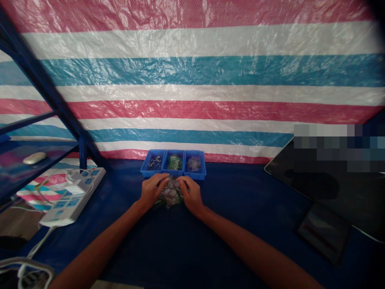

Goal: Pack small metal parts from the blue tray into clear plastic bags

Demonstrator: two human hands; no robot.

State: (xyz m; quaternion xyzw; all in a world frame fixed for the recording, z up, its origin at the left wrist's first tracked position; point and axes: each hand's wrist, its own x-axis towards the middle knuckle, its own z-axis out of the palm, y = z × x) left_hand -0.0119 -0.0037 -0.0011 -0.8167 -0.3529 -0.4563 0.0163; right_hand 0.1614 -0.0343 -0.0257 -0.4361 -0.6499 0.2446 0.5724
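Between my two hands lies a small heap of clear plastic packets (169, 197), with greenish bits at its edges and thin metallic pieces near its top. My left hand (152, 192) is at the heap's left side, thumb and fingers drawn together over its upper edge. On the opposite side, my right hand (191, 196) has its fingertips bent inward in a pinch. What either hand pinches is too small to make out. Just beyond is a blue three-compartment tray (173, 174): metal pins (154, 162) at left, green packets (174, 162) in the middle, clear packets (194, 163) at right.
A white power strip (73, 200) with plugs and cables lies at the left, beside a blue metal frame (64, 110). A mouse (34, 158) sits on the left shelf. A dark screen (300, 176) and a dark flat case (325, 233) are at the right. Striped sheeting (192, 92) hangs behind.
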